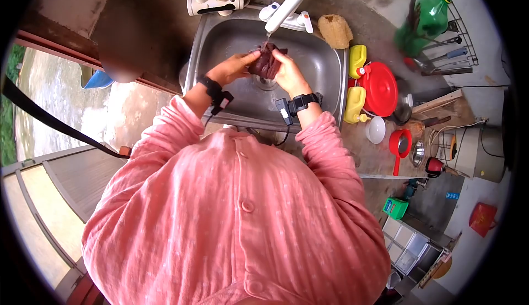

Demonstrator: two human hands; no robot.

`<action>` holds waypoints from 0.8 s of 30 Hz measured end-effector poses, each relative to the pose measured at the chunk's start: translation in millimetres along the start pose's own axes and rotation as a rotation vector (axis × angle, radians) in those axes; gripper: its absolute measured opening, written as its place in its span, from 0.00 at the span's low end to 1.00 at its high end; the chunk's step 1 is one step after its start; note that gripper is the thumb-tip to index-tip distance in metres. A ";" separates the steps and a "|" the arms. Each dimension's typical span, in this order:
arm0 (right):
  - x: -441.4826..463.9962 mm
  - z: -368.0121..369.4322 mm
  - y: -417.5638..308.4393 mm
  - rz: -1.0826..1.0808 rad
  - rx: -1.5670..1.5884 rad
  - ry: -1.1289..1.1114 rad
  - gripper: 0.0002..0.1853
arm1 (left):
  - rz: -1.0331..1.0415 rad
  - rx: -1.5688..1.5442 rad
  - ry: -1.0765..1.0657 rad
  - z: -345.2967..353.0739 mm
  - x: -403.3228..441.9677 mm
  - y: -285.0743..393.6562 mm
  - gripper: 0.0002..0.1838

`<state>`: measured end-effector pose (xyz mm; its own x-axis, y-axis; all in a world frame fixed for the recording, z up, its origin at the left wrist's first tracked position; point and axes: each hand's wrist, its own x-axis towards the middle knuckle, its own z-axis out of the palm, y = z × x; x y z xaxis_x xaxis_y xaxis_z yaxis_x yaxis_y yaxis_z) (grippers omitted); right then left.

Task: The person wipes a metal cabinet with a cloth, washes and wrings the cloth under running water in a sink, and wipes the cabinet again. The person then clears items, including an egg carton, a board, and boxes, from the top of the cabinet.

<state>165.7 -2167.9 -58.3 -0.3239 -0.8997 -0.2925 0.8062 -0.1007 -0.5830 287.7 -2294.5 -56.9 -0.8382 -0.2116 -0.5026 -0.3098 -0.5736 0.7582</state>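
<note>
Over the steel sink (201,104), both hands hold a dark maroon, wrinkled, wet-looking cloth (264,67) under the white faucet (289,6). My left hand (234,67) grips its left side, thumb on top. On the right side my right hand (289,75) holds it the same way, thumb toward the spout. A thin stream of water meets the cloth's top. The fingers beneath the cloth are hidden. Below the cloth, part of the drain (266,84) shows.
A sponge (335,31), yellow bottles (357,58), a red lid (380,88), a white bowl (376,130) and a red-handled pan (399,144) stand on the counter to the right. A second tap unit (215,2) is behind the sink's left corner.
</note>
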 end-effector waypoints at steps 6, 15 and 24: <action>5.7 -25.1 -0.7 -0.370 -0.740 0.416 0.10 | 0.472 0.753 0.399 -26.0 21.3 -12.8 0.09; -6.3 -37.9 3.0 -0.267 -1.258 0.483 0.28 | 0.182 -0.239 0.253 -24.8 0.7 31.5 0.07; 11.5 2.7 40.9 0.161 -0.843 0.367 0.32 | 0.095 -0.634 -0.128 13.3 -11.9 54.9 0.06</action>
<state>196.3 -2183.5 -83.5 -0.4913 -0.6713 -0.5549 0.2758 0.4844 -0.8302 274.7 -2313.0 -3.8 -0.9080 -0.2105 -0.3621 0.0597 -0.9208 0.3855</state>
